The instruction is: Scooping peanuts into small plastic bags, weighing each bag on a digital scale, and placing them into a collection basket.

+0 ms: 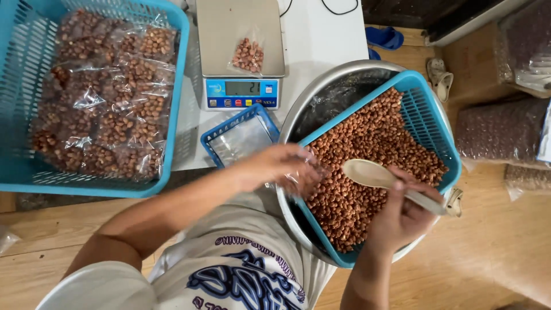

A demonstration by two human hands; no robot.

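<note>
Right hand grips pale spoon; left hand pinches clear bag over peanut-filled blue basket inside metal bowl.

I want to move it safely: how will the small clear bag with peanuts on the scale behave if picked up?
The small bag is probably floppy: its thin clear film looks crinkled. It likely feels light, holding few peanuts. Its top seems open, so tilting it over the scale may spill nuts.

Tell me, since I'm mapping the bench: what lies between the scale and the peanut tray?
In the head view, a small blue basket of clear bags sits between the scale and the peanut tray.
</note>
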